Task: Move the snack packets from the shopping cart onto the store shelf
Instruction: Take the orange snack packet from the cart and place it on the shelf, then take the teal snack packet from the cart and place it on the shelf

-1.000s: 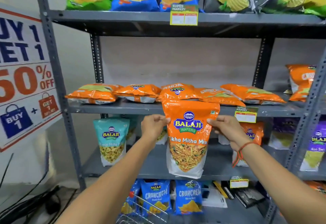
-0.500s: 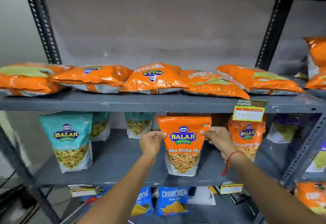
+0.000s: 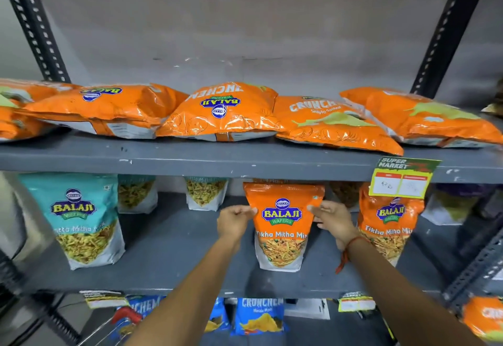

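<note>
An orange Balaji Tikha Mitha Mix packet (image 3: 281, 234) stands upright on the grey middle shelf (image 3: 174, 261), its base on the shelf board. My left hand (image 3: 234, 221) pinches its upper left edge. My right hand (image 3: 333, 221) holds its upper right edge with the fingertips. A second orange packet of the same kind (image 3: 388, 226) stands just to the right. The wire rim of the shopping cart (image 3: 109, 326) shows at the bottom left, with a red part on it.
A teal Balaji packet (image 3: 81, 220) stands at the left, with two more behind. Orange Crunchem bags (image 3: 220, 111) lie flat on the shelf above. A price tag (image 3: 402, 176) hangs from that shelf's edge. Blue bags (image 3: 260, 315) sit below. Slotted uprights (image 3: 446, 32) frame the bay.
Both hands carried the orange packet forward and down under the upper shelf. It now stands on the middle shelf board. The camera has moved closer to the shelf.
</note>
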The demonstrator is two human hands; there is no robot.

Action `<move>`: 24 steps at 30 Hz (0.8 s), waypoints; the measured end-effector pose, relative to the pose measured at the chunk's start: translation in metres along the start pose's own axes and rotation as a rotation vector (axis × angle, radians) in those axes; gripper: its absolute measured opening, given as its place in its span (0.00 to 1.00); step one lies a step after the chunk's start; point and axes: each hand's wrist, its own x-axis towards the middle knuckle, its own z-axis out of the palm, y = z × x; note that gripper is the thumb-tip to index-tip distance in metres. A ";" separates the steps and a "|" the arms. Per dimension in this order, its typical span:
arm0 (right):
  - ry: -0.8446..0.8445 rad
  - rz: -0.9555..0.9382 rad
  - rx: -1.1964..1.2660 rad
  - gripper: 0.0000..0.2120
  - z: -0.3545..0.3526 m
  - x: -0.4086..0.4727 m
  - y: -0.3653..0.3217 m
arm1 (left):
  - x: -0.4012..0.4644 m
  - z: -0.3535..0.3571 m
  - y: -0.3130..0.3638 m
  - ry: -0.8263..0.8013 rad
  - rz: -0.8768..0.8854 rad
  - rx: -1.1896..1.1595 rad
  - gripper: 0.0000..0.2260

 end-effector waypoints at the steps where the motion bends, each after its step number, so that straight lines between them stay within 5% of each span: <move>1: 0.016 0.011 0.023 0.01 0.002 0.000 0.001 | -0.001 -0.004 0.002 -0.008 -0.005 -0.005 0.04; 6: 0.392 -0.019 0.247 0.28 0.026 -0.020 -0.019 | -0.021 -0.039 0.013 0.050 0.071 -0.044 0.08; 10: 0.449 -0.185 0.344 0.27 0.066 -0.061 -0.055 | -0.053 -0.095 0.026 0.121 0.126 -0.124 0.10; 16: 0.177 -0.406 0.348 0.23 0.174 -0.144 -0.090 | -0.116 -0.242 0.024 0.274 0.210 -0.188 0.13; 20: -0.214 -0.405 0.245 0.15 0.262 -0.206 -0.070 | -0.166 -0.356 -0.020 0.506 0.185 -0.171 0.11; 24: -0.607 -0.290 0.048 0.19 0.337 -0.259 -0.010 | -0.218 -0.450 -0.110 0.686 -0.024 0.051 0.11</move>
